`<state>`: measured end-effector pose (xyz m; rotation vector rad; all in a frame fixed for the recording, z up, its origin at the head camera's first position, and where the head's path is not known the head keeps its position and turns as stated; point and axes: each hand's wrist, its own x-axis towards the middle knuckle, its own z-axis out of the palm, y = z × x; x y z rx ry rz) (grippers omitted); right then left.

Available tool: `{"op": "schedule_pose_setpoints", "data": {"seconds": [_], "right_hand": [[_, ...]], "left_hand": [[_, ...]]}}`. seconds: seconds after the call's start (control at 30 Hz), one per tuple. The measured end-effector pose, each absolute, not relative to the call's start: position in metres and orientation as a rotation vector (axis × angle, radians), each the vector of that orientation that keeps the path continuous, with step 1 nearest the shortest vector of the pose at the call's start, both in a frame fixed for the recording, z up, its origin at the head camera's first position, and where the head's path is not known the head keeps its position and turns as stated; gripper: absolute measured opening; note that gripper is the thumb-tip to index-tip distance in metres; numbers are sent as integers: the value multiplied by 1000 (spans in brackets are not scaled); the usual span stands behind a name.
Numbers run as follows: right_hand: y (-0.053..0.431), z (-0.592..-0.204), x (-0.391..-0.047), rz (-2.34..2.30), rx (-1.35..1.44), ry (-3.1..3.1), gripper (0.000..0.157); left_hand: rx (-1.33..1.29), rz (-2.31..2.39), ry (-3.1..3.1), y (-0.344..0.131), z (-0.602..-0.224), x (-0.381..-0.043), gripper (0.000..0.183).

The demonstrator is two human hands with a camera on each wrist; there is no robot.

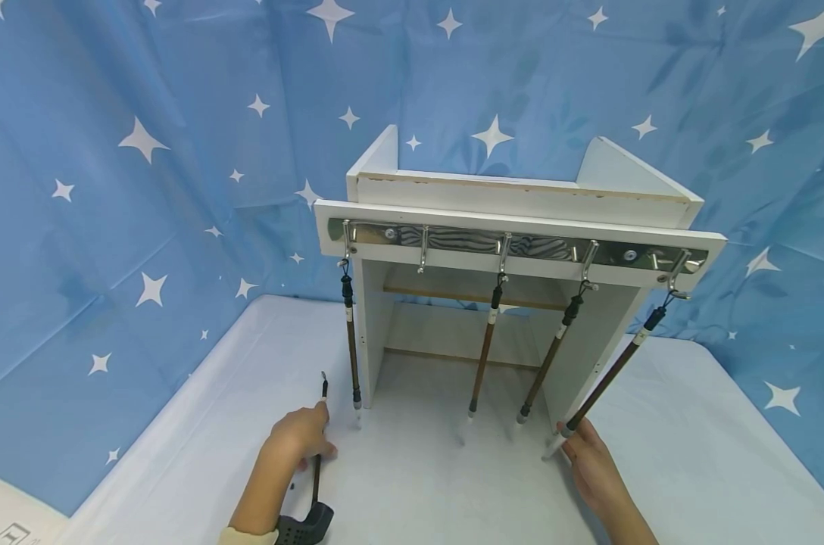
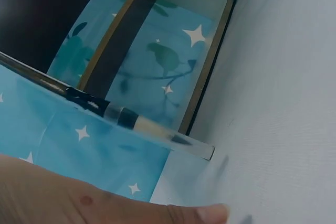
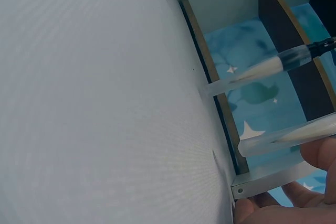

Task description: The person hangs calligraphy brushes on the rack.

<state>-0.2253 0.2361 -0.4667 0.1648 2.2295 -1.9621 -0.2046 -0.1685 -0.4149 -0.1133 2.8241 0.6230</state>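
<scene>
My left hand [image 1: 301, 435] grips a thin brown-handled brush [image 1: 317, 481] with a black end and hanging loop [image 1: 324, 376], left of a white wooden stand [image 1: 514, 204]. My left thumb [image 2: 205, 214] lies straight in the left wrist view; the held brush is out of that view. My right hand [image 1: 596, 469] holds the lower front edge of the stand's right side panel [image 3: 273, 180], thumb on one side, fingers on the other. The rightmost hanging calligraphy brush [image 1: 610, 375], with a clear cap over its pale bristles, passes right by my thumb [image 3: 317, 153].
A metal hook strip [image 1: 446, 236] runs along the stand's front board. Three more capped brushes hang from it: one at the far left [image 1: 351, 341], others at the middle [image 1: 483, 352] and right [image 1: 551, 356]. The second hook [image 1: 423, 250] is bare. Behind hangs a blue star-patterned cloth [image 1: 201, 151].
</scene>
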Motion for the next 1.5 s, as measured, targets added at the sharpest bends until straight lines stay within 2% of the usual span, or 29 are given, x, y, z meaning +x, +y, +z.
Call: {"op": "schedule_pose_setpoints", "data": {"seconds": [0.27, 0.7, 1.5], "right_hand": [[237, -468, -225, -1934, 132, 2264, 73], [237, -468, -226, -1939, 160, 2242, 72], [236, -468, -225, -1952, 146, 2256, 71]], "left_hand": [[-111, 664, 2792, -167, -417, -203, 45], [-44, 697, 2816, -164, -416, -201, 33], [121, 622, 3154, -161, -384, -195, 42]]}}
